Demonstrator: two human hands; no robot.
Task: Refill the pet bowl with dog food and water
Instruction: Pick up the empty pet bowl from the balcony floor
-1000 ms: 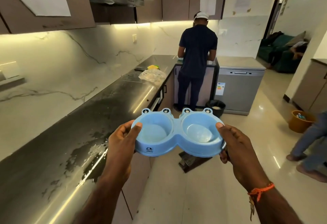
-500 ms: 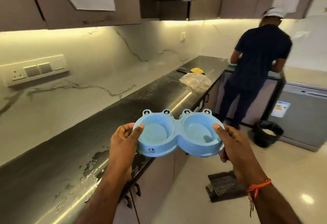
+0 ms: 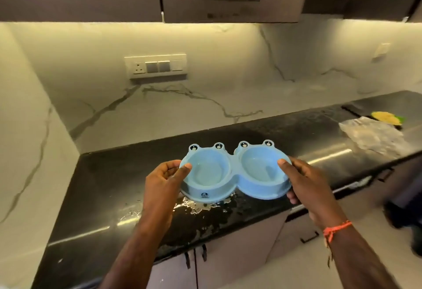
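Observation:
A light blue double pet bowl [image 3: 235, 182] with frog eyes on its back rim is held level just above the black countertop [image 3: 109, 186]. My left hand [image 3: 163, 181] grips its left end, thumb over the rim. My right hand [image 3: 306, 181] grips its right end the same way. Both wells look empty of food; the left one shows a faint sheen. No dog food or water source is in view.
A wet splash patch [image 3: 201, 206] lies on the counter under the bowl. A crumpled clear plastic bag [image 3: 374, 138] and a yellow-green item [image 3: 387, 117] lie at the far right. A switch panel [image 3: 156, 66] sits on the marble wall, cupboards above.
I have turned left to face the counter. The bowl, still in both hands, now hangs over the counter instead of over the floor. The person at the far end is out of view.

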